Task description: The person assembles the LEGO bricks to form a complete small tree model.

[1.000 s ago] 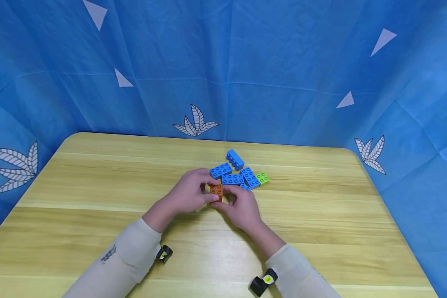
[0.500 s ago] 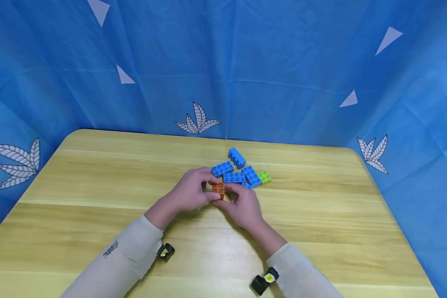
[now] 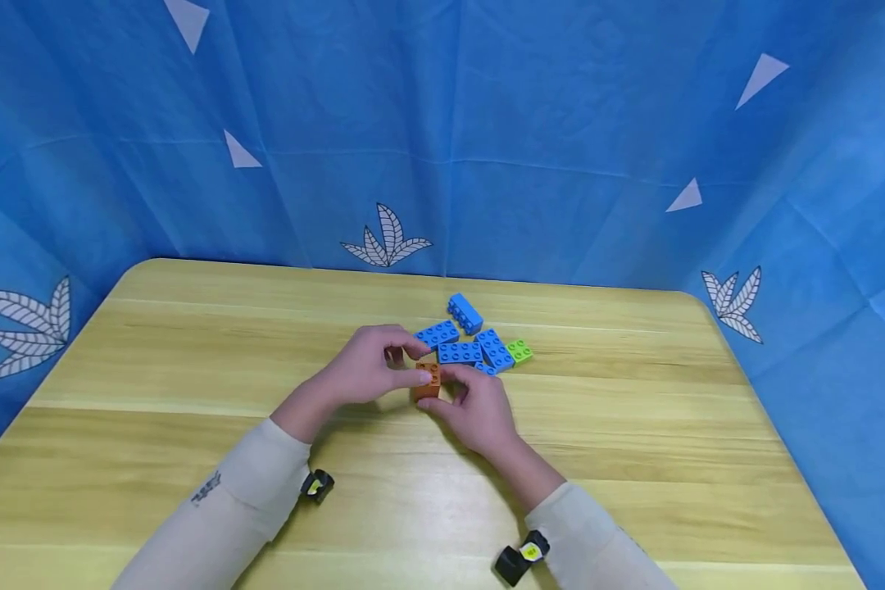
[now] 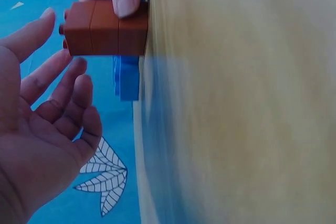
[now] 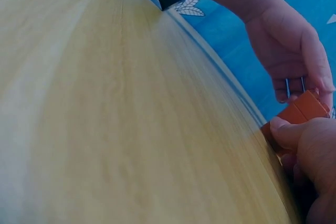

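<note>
A stack of three orange toy building bricks (image 3: 428, 392) stands on the table between the hands, studs up. My right hand (image 3: 479, 410) pinches it low down from the right; in the left wrist view its thumb presses the side of the stack (image 4: 105, 30). The left hand (image 3: 361, 366) is at the stack's upper left with thumb and fingers spread. In the left wrist view this hand (image 4: 47, 129) holds nothing, its fingertips close to the studs. Just behind the stack lie several blue bricks (image 3: 460, 353).
A small lime-green brick (image 3: 519, 352) sits at the right end of the blue group. One blue brick (image 3: 465, 314) lies on its side at the back. The wooden table (image 3: 634, 426) meets a blue cloth backdrop (image 3: 531, 123) behind.
My left thumb and fingers have spread from their pinch on the orange stack, and the hand has shifted slightly up and left. The right hand keeps its hold.
</note>
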`<act>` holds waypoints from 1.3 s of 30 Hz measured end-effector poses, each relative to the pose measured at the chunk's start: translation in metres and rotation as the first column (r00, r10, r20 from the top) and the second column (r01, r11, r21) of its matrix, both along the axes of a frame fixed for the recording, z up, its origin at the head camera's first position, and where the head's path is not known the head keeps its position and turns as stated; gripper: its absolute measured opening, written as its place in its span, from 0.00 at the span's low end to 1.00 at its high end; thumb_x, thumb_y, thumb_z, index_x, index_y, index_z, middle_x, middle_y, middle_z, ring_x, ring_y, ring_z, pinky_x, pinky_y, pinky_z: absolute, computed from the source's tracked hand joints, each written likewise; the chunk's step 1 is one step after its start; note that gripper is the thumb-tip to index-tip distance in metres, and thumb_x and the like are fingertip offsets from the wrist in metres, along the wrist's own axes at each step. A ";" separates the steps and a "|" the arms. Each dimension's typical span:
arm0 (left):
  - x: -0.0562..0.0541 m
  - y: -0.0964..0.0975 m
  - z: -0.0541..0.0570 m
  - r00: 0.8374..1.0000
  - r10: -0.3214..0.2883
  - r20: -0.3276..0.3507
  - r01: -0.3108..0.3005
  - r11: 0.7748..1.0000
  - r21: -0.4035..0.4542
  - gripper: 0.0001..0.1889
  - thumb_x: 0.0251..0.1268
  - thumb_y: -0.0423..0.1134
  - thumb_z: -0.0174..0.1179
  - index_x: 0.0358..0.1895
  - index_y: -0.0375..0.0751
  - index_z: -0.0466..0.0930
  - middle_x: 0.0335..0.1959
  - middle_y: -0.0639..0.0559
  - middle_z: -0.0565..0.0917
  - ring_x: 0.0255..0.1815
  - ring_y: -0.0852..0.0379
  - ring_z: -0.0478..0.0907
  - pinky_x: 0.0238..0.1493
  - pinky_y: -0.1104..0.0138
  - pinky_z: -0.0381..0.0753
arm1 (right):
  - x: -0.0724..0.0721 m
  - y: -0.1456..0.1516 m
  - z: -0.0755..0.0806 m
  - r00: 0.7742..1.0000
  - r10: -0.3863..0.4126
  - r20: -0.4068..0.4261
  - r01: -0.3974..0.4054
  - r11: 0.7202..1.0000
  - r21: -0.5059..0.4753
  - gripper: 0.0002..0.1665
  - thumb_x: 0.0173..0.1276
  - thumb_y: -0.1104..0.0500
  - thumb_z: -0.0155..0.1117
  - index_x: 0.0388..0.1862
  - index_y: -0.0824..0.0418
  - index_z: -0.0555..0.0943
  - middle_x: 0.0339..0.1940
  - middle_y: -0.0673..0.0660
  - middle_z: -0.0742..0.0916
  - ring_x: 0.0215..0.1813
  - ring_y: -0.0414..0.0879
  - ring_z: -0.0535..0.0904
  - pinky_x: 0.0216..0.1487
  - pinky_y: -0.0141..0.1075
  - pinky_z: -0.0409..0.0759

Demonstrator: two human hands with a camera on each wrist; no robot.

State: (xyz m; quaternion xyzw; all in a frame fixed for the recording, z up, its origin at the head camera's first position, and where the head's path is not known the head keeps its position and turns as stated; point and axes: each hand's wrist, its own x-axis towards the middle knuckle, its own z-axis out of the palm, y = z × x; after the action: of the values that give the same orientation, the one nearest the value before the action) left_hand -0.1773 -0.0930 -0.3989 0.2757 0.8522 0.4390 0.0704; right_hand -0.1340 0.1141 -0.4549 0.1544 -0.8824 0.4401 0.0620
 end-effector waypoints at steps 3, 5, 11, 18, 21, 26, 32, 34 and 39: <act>-0.010 -0.003 -0.003 0.998 0.052 -0.025 -0.052 0.999 0.017 0.18 0.61 0.43 0.73 0.51 0.37 0.86 0.41 0.48 0.83 0.35 0.54 0.76 0.38 0.60 0.79 | 0.000 -0.001 0.000 1.000 -0.008 0.011 0.008 1.000 0.004 0.23 0.55 0.50 0.81 0.49 0.53 0.86 0.39 0.43 0.87 0.22 0.39 0.74 0.22 0.34 0.75; -0.017 -0.004 -0.005 0.995 0.090 -0.054 -0.089 0.996 0.014 0.19 0.62 0.43 0.72 0.52 0.37 0.85 0.42 0.46 0.83 0.35 0.54 0.76 0.37 0.60 0.78 | 0.000 -0.002 0.001 1.000 -0.010 0.019 0.010 1.000 0.004 0.23 0.55 0.50 0.82 0.49 0.54 0.86 0.39 0.43 0.87 0.22 0.39 0.74 0.22 0.34 0.75; -0.037 0.000 -0.009 0.987 0.145 -0.067 -0.148 0.988 -0.044 0.21 0.62 0.44 0.71 0.54 0.35 0.84 0.45 0.44 0.82 0.36 0.53 0.77 0.39 0.60 0.79 | -0.001 -0.002 0.002 1.000 -0.015 0.025 0.015 1.000 0.017 0.23 0.55 0.50 0.82 0.48 0.54 0.86 0.38 0.43 0.86 0.21 0.39 0.74 0.22 0.34 0.75; -0.051 0.010 -0.014 0.994 0.108 -0.020 -0.110 0.963 -0.244 0.30 0.59 0.49 0.73 0.61 0.35 0.79 0.47 0.46 0.82 0.48 0.50 0.78 0.53 0.56 0.76 | 0.000 -0.002 0.004 0.999 -0.018 0.042 0.017 1.000 0.025 0.24 0.55 0.50 0.82 0.49 0.54 0.86 0.38 0.43 0.86 0.22 0.39 0.74 0.23 0.34 0.75; -0.055 0.015 -0.014 0.996 0.078 -0.029 -0.084 0.947 -0.312 0.33 0.58 0.50 0.73 0.62 0.34 0.78 0.50 0.45 0.83 0.52 0.49 0.78 0.57 0.56 0.74 | 0.000 -0.002 0.004 0.999 -0.018 0.044 0.017 1.000 0.019 0.23 0.55 0.50 0.82 0.49 0.54 0.86 0.38 0.44 0.86 0.22 0.39 0.74 0.22 0.35 0.75; -0.057 0.019 -0.013 0.997 0.075 -0.033 -0.082 0.935 -0.345 0.27 0.59 0.50 0.73 0.56 0.35 0.83 0.48 0.47 0.83 0.52 0.50 0.77 0.58 0.56 0.74 | 0.000 -0.001 0.004 0.999 -0.015 0.040 0.014 1.000 0.018 0.24 0.55 0.50 0.82 0.49 0.54 0.86 0.39 0.44 0.86 0.22 0.39 0.74 0.23 0.34 0.75; -0.055 0.018 -0.013 0.996 0.083 -0.030 -0.088 0.937 -0.338 0.20 0.63 0.48 0.70 0.49 0.35 0.86 0.45 0.48 0.84 0.51 0.49 0.77 0.58 0.56 0.73 | 0.001 -0.001 0.004 0.998 -0.022 0.053 0.021 1.000 0.013 0.24 0.55 0.51 0.82 0.50 0.54 0.86 0.39 0.44 0.86 0.22 0.39 0.75 0.23 0.35 0.75; -0.054 0.016 -0.015 0.995 0.090 -0.033 -0.096 0.938 -0.332 0.20 0.64 0.48 0.69 0.50 0.36 0.85 0.46 0.47 0.84 0.51 0.49 0.77 0.58 0.56 0.73 | 0.002 -0.001 0.004 0.998 -0.021 0.062 0.021 1.000 0.008 0.24 0.55 0.51 0.81 0.50 0.54 0.86 0.39 0.44 0.86 0.22 0.40 0.75 0.23 0.35 0.75; -0.051 0.009 -0.017 0.992 0.117 -0.040 -0.123 0.948 -0.293 0.20 0.63 0.46 0.69 0.51 0.35 0.84 0.46 0.46 0.83 0.48 0.49 0.77 0.54 0.56 0.75 | 0.002 -0.001 0.005 0.998 -0.026 0.060 0.026 1.000 0.002 0.24 0.55 0.51 0.82 0.51 0.54 0.86 0.39 0.45 0.86 0.22 0.40 0.75 0.23 0.35 0.76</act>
State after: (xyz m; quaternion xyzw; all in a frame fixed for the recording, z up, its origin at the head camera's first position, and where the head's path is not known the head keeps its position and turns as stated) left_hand -0.2283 -0.0840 -0.4162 0.2145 0.9241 0.3073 0.0746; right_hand -0.1317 0.1128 -0.4503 0.1296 -0.8861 0.4432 0.0412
